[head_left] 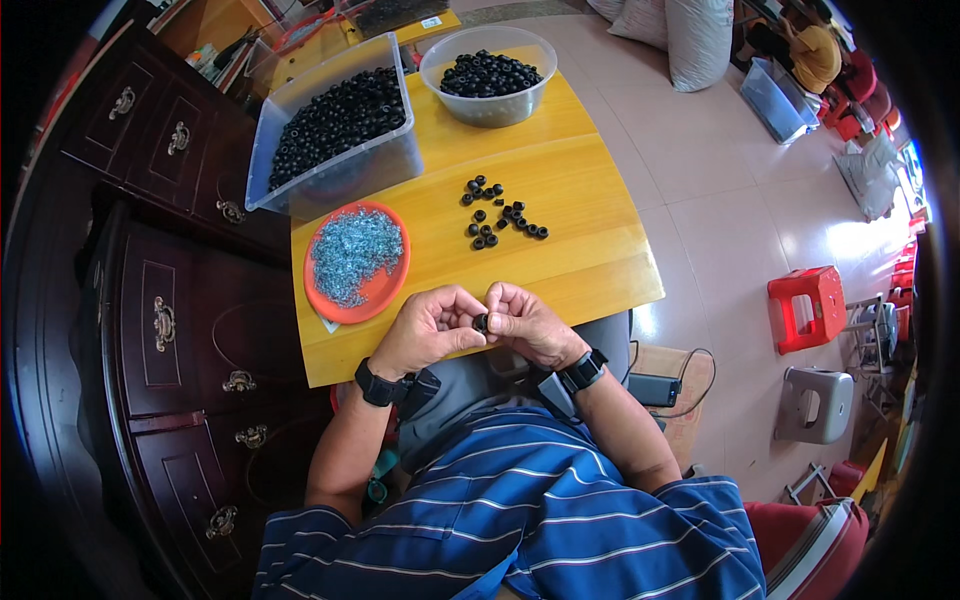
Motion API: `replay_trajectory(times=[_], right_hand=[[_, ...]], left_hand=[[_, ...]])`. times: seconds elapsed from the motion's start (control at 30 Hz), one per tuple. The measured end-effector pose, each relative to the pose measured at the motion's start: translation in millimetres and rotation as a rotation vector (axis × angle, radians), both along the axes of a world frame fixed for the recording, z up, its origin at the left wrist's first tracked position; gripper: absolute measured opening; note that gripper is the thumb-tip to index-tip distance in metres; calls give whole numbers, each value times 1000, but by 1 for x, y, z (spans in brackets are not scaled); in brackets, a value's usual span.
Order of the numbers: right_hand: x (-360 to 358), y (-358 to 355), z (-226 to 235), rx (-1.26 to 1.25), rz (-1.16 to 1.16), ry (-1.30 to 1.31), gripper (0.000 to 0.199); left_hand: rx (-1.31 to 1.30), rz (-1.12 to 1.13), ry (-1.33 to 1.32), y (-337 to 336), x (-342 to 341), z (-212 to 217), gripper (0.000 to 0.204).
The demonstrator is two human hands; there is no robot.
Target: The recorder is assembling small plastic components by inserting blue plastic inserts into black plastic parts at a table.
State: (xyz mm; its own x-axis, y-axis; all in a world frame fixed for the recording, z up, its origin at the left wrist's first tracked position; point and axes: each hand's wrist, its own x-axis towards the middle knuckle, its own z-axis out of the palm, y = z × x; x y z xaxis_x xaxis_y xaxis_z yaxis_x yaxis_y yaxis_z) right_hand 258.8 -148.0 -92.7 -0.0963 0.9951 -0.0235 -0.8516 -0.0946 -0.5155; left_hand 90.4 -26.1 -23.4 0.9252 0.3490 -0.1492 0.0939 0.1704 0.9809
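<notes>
Between my fingertips, over the near edge of the yellow table (560, 290), is a small round black part (480, 323) with a hollow look. My left hand (432, 328) pinches it from the left, and my right hand (532, 325) grips it from the right. Several similar black parts (480, 230) lie loose on the table beyond my hands. An orange plate (399, 275) heaped with small clear bluish pieces (352, 255) sits left of my left hand. Exactly how the fingers meet around the black part is partly hidden.
A clear rectangular bin (390, 155) and a round translucent tub (490, 112), both holding many black parts, stand at the table's far side. Dark wooden drawers (170, 320) line the left. On the floor to the right are a red stool (808, 308) and a grey stool (815, 405).
</notes>
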Motion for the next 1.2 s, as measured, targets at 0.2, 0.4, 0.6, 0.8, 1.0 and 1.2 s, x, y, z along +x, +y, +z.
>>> replay_trajectory(times=[0.2, 0.4, 0.6, 0.8, 1.0, 1.2], right_hand=[[-2, 1, -4, -13, -22, 25, 15], [1, 2, 3, -9, 35, -48, 14], [0, 6, 1, -38, 7, -127, 13], [-6, 6, 1, -43, -81, -99, 16], [-5, 5, -2, -36, -90, -102, 14], [-7, 5, -5, -40, -130, -119, 15]], left_hand=[[139, 11, 28, 1, 1, 1, 24], [300, -16, 106, 5, -2, 16, 20], [511, 59, 170, -2, -1, 30, 15], [617, 199, 130, -12, -7, 21, 13], [871, 214, 15, -16, -5, 24, 12], [1151, 169, -87, -13, -4, 26, 14]])
